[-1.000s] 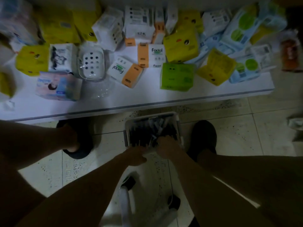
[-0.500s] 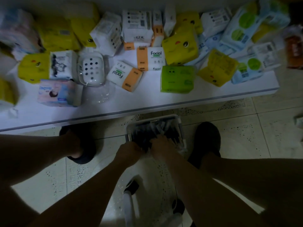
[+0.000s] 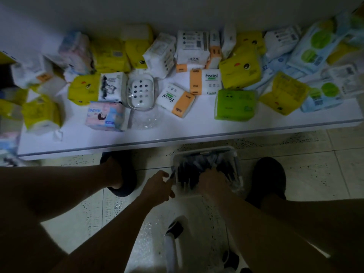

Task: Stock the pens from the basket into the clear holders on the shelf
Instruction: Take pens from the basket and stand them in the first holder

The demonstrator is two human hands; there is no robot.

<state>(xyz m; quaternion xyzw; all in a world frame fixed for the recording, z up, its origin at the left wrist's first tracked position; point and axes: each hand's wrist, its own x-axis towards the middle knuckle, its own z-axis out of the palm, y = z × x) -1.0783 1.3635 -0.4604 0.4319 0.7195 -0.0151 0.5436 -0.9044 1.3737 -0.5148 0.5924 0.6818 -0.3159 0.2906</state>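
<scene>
A white basket full of dark pens stands on the tiled floor between my feet, just under the shelf edge. My left hand is at the basket's left rim and pinches a thin pen that sticks up from its fingers. My right hand is inside the basket, with its fingers curled into the pile of pens. The light is dim, so the pens under that hand are hard to tell apart. A clear plastic piece lies on the shelf in front of a white perforated dish.
The low white shelf carries several tissue and wipe packs: yellow, green, white-and-orange. My dark slippers flank the basket. A white wheeled base sits on the floor near me.
My left hand has shifted from the basket's near edge to its left rim with a pen in it. My right hand has pushed further into the pens.
</scene>
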